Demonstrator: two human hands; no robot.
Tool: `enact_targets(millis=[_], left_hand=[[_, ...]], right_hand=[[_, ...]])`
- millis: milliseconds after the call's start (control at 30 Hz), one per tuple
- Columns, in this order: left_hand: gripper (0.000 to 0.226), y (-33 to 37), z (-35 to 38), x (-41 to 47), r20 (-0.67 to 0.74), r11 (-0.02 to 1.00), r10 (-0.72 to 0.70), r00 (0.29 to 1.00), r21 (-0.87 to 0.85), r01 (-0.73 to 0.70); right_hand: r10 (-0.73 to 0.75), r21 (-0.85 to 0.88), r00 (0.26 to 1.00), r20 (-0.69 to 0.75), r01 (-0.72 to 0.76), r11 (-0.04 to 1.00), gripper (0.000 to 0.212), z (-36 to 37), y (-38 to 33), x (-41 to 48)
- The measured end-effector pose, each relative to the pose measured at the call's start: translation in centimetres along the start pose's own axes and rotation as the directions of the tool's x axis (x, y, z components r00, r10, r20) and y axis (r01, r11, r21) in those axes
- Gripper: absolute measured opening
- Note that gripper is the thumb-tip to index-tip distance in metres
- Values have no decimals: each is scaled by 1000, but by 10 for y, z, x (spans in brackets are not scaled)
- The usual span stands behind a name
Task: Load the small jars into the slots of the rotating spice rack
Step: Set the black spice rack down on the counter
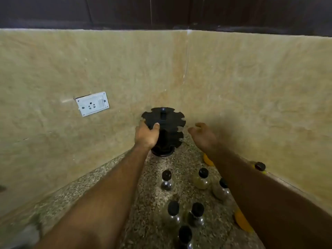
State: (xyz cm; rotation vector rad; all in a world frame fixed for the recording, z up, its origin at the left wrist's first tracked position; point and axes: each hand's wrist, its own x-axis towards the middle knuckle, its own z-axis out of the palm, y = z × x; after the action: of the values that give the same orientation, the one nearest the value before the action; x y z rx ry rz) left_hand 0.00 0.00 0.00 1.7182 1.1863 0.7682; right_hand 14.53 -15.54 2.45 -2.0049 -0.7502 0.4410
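Speckled counter (111,177): left hand (146,134) grips the rack (167,117) at its top; right hand (203,136) hovers beside, relaxed.

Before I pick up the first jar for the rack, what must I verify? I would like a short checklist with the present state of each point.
1. Steady spice rack: the left hand grips its top disc. Ok.
2. Free right hand: open, holding nothing. Ok.
3. Visible top slots empty. Ok.
4. The jars between the arms stand upright on the countertop, caps on. Ok.
5. Rack base seated flat: partly hidden behind the left hand. Cannot tell.
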Motion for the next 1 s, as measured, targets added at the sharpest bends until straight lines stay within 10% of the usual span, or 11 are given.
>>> enact_targets(millis=[267,633,1000], left_hand=[[30,-29,38,73,193,779,-383,903,-458,428],[11,-51,53,108,236,657,-340,910,-633,409],[17,14,54,90,278,716,-184,943,-619,322]], right_hand=[[264,379,940,214,-329,865,37,56,24,118],[393,591,859,328,-512,624,25,88,42,185],[292,764,940,175,-317,562,13,20,13,156]])
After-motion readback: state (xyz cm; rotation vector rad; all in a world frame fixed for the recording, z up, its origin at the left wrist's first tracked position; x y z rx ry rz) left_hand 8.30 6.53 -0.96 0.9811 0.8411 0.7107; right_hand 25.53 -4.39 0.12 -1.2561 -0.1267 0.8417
